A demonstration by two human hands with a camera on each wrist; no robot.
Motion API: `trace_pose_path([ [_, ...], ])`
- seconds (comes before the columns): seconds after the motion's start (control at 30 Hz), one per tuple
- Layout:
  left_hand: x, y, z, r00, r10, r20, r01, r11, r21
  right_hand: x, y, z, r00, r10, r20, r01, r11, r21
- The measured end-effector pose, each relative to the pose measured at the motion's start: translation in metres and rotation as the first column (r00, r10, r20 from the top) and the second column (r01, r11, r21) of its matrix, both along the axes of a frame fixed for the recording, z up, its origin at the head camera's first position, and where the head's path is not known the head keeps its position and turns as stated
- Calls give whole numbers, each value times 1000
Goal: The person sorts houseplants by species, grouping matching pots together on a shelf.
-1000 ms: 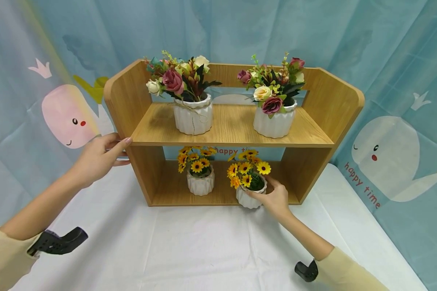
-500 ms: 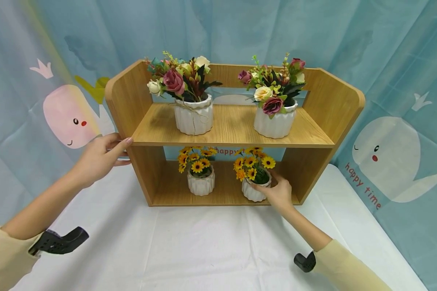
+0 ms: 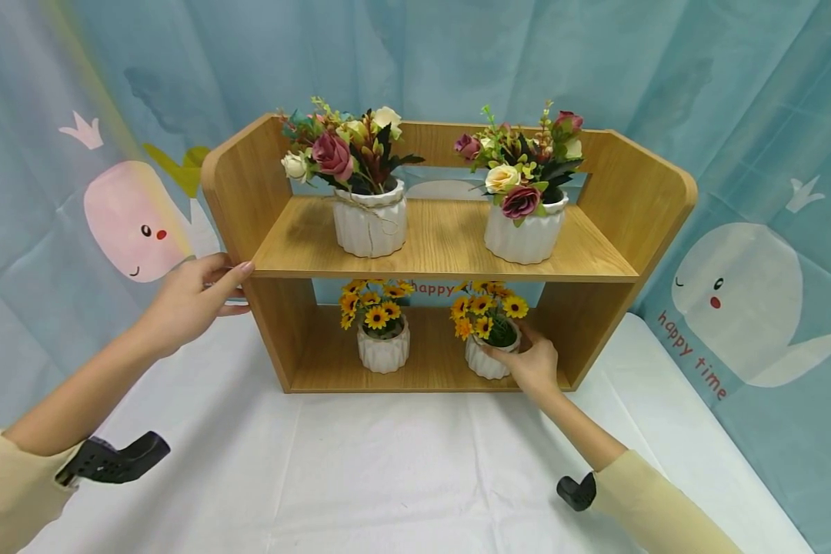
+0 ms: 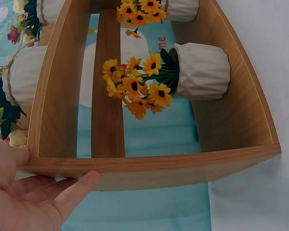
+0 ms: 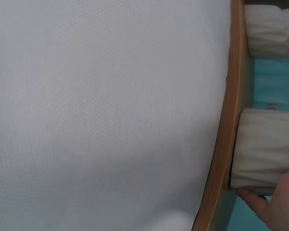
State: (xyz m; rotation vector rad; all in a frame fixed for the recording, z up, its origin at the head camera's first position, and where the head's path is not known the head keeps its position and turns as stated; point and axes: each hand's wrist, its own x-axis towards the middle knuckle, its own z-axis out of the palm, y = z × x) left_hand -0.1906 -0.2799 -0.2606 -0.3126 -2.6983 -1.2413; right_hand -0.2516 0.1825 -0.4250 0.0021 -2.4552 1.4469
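Observation:
A two-tier wooden shelf (image 3: 443, 238) stands on a white cloth. My left hand (image 3: 183, 300) grips the edge of its left side panel; in the left wrist view the fingers (image 4: 74, 197) lie along the panel's outer face. On the lower tier, toward the right, my right hand (image 3: 535, 368) holds a small white pot of yellow sunflowers (image 3: 483, 360) by its right side and rim. In the right wrist view this ribbed pot (image 5: 265, 147) sits just inside the lower board's front edge. A matching sunflower pot (image 3: 384, 352) stands to its left on the same tier.
Two larger white pots with roses stand on the upper tier, one left (image 3: 370, 227) and one right (image 3: 525, 235). A light blue curtain (image 3: 457, 61) with cartoon whales hangs behind. White cloth (image 3: 388, 469) spreads in front of the shelf.
My right hand has moved the sunflower pot from the lower tier's front edge back and slightly right, and the pot now stands more upright. My left hand has stayed on the side panel.

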Motion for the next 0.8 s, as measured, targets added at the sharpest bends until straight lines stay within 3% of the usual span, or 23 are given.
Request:
trace_pose_path([
  [0.33, 1, -2, 0, 1000, -4, 0, 4, 1000, 11, 2, 1, 0, 1000, -5, 8, 5, 1000, 21],
  [0.8, 1, -4, -2, 1000, 1, 4, -1, 1000, 24, 5, 4, -4, 997, 61, 40, -61, 998, 6],
])
